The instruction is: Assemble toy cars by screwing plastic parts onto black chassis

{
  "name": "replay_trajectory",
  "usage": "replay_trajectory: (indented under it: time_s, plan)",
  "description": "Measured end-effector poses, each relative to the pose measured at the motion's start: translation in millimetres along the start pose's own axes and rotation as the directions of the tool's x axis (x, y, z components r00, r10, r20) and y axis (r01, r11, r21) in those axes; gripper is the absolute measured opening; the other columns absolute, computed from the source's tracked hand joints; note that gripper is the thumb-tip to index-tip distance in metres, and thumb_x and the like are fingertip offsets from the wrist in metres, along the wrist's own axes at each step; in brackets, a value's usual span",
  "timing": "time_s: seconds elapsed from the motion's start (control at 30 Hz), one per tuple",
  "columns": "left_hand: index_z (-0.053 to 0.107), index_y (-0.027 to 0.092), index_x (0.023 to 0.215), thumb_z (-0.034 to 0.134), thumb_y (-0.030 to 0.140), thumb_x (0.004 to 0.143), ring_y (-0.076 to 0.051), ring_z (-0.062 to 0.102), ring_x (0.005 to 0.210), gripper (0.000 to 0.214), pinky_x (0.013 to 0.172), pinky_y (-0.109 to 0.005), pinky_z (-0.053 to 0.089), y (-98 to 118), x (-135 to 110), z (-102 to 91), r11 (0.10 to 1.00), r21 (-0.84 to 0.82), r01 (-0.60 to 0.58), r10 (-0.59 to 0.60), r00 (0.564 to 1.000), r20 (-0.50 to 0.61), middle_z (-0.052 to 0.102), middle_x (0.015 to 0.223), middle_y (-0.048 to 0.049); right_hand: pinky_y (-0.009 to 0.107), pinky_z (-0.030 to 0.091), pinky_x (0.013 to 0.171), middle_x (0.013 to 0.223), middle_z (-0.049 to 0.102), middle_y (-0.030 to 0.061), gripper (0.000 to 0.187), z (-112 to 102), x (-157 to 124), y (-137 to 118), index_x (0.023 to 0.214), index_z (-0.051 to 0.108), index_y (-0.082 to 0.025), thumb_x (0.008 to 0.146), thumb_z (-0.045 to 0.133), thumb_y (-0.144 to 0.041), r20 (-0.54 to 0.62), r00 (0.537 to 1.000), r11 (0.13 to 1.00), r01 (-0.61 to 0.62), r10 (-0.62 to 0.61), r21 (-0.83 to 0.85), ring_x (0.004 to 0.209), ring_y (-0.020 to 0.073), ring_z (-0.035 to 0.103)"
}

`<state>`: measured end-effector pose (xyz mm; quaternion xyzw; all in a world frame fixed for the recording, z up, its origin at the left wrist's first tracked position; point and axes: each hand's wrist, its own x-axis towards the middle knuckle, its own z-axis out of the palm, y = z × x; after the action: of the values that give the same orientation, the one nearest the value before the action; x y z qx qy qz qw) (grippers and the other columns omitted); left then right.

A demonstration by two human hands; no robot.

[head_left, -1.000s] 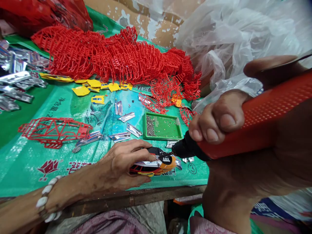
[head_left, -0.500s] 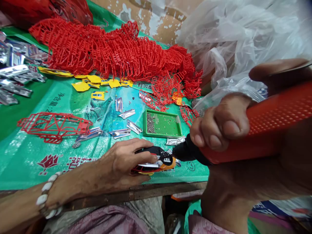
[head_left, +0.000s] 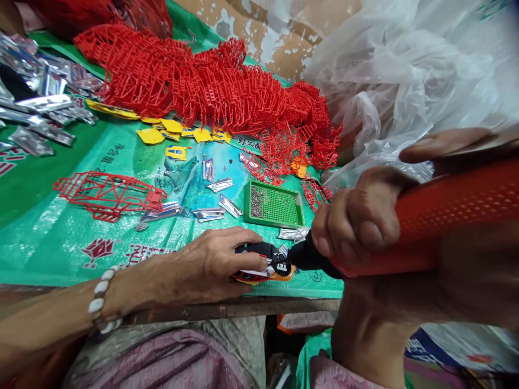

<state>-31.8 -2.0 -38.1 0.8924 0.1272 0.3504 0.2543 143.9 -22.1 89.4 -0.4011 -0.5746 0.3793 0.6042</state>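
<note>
My left hand is closed over a toy car body with black, orange, red and silver parts, pressing it down near the table's front edge. Most of that body is hidden under the fingers. In my right hand is a red electric screwdriver with a black nose, my fingers wrapped round its front. Its tip meets the right end of the toy body; the exact contact point is too small to make out. Just beyond lies a green tray with small screws heaped at its left end.
A long heap of red plastic frames lines the back. One red frame lies at the left, near silver pieces. Yellow panels lie before the heap, more silver parts far left. Clear plastic sheeting fills the right back.
The whole view has shifted a little, so the table things appear further right. Both hands keep their hold, with the screwdriver still against the toy body.
</note>
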Motion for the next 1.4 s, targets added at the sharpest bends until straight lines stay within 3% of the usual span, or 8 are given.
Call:
replay_trajectory:
  time_s: [0.17, 0.27, 0.33, 0.43, 0.53, 0.7, 0.97, 1.4]
  plan:
    - [0.063, 0.019, 0.116, 0.062, 0.022, 0.096, -0.023, 0.065, 0.105, 0.021, 0.087, -0.031, 0.056, 7.7, 0.7, -7.8, 1.000, 0.004, -0.001, 0.001, 0.999, 0.047, 0.064, 0.121, -0.0128, 0.025, 0.049, 0.036, 0.054, 0.053, -0.0068, 0.025, -5.4, 18.7, -1.2, 0.064, 0.066, -0.025, 0.077, 0.079, -0.042, 0.048, 0.993, 0.993, 0.105, -0.108, 0.059, 0.038, 0.0090, 0.049]
    - [0.061, 0.023, 0.121, 0.065, 0.020, 0.094, -0.023, 0.062, 0.115, 0.027, 0.095, -0.034, 0.054, 11.6, -2.8, -9.2, 0.998, -0.035, 0.057, -0.053, 0.993, 0.102, 0.059, 0.131, -0.0119, 0.023, 0.047, 0.038, 0.052, 0.053, -0.0087, 0.024, -5.8, 40.6, 13.2, 0.081, 0.068, -0.024, 0.070, 0.083, -0.040, -0.132, 0.970, 0.976, 0.214, -0.206, 0.049, 0.038, 0.0078, 0.047]
    - [0.061, 0.026, 0.119, 0.067, 0.020, 0.092, -0.024, 0.060, 0.118, 0.028, 0.098, -0.035, 0.052, 12.7, -5.1, -8.5, 0.992, -0.054, 0.110, -0.105, 0.990, 0.092, 0.058, 0.133, -0.0108, 0.022, 0.045, 0.038, 0.051, 0.053, -0.0093, 0.027, -5.2, 54.4, 31.8, 0.088, 0.066, -0.023, 0.070, 0.082, -0.036, -0.290, 0.923, 0.962, 0.272, -0.252, 0.030, 0.039, 0.0081, 0.047]
    - [0.062, 0.027, 0.115, 0.067, 0.027, 0.094, -0.023, 0.066, 0.110, 0.021, 0.090, -0.033, 0.055, 12.9, -5.6, -7.4, 0.989, -0.056, 0.140, -0.137, 0.989, 0.055, 0.062, 0.124, -0.0101, 0.025, 0.044, 0.036, 0.055, 0.056, -0.0074, 0.029, -6.8, 69.8, 62.6, 0.090, 0.064, -0.022, 0.070, 0.083, -0.032, -0.397, 0.878, 0.959, 0.284, -0.269, -0.021, 0.041, 0.0109, 0.051]
    - [0.059, 0.026, 0.116, 0.057, 0.033, 0.100, -0.021, 0.071, 0.096, 0.017, 0.075, -0.028, 0.055, 13.3, -1.9, -8.1, 0.996, -0.008, 0.090, -0.089, 0.995, 0.037, 0.067, 0.113, -0.0078, 0.030, 0.049, 0.039, 0.056, 0.056, -0.0086, 0.034, -12.3, 77.5, 82.9, 0.095, 0.063, -0.027, 0.070, 0.083, -0.037, -0.400, 0.884, 0.970, 0.234, -0.241, -0.066, 0.043, 0.0132, 0.052]
    - [0.049, 0.017, 0.125, 0.042, 0.035, 0.106, -0.019, 0.073, 0.091, 0.027, 0.070, -0.026, 0.056, 18.1, 7.1, -16.1, 0.992, 0.016, 0.123, -0.124, 0.991, 0.056, 0.071, 0.112, -0.0082, 0.028, 0.050, 0.039, 0.057, 0.056, -0.0096, 0.040, -21.3, 81.3, 89.9, 0.100, 0.060, -0.024, 0.072, 0.080, -0.044, -0.442, 0.867, 0.973, 0.199, -0.230, -0.116, 0.045, 0.0136, 0.058]
    - [0.056, 0.024, 0.125, 0.056, 0.025, 0.098, -0.021, 0.072, 0.096, 0.027, 0.077, -0.029, 0.058, 20.1, 6.7, -26.2, 0.985, 0.063, 0.159, -0.168, 0.966, 0.194, 0.067, 0.126, -0.0068, 0.027, 0.051, 0.040, 0.058, 0.056, -0.0098, 0.031, -23.8, 86.9, 94.5, 0.095, 0.062, -0.028, 0.073, 0.081, -0.038, -0.434, 0.857, 0.960, 0.250, -0.279, -0.124, 0.045, 0.0120, 0.056]
    - [0.053, 0.019, 0.121, 0.056, 0.021, 0.096, -0.017, 0.070, 0.093, 0.025, 0.078, -0.025, 0.055, 20.2, 6.3, -20.5, 0.984, 0.048, 0.172, -0.178, 0.968, 0.177, 0.068, 0.121, -0.0050, 0.028, 0.051, 0.041, 0.056, 0.056, -0.0110, 0.037, -25.9, 90.3, 99.9, 0.096, 0.057, -0.023, 0.072, 0.081, -0.038, -0.440, 0.865, 0.970, 0.222, -0.241, -0.097, 0.044, 0.0125, 0.056]
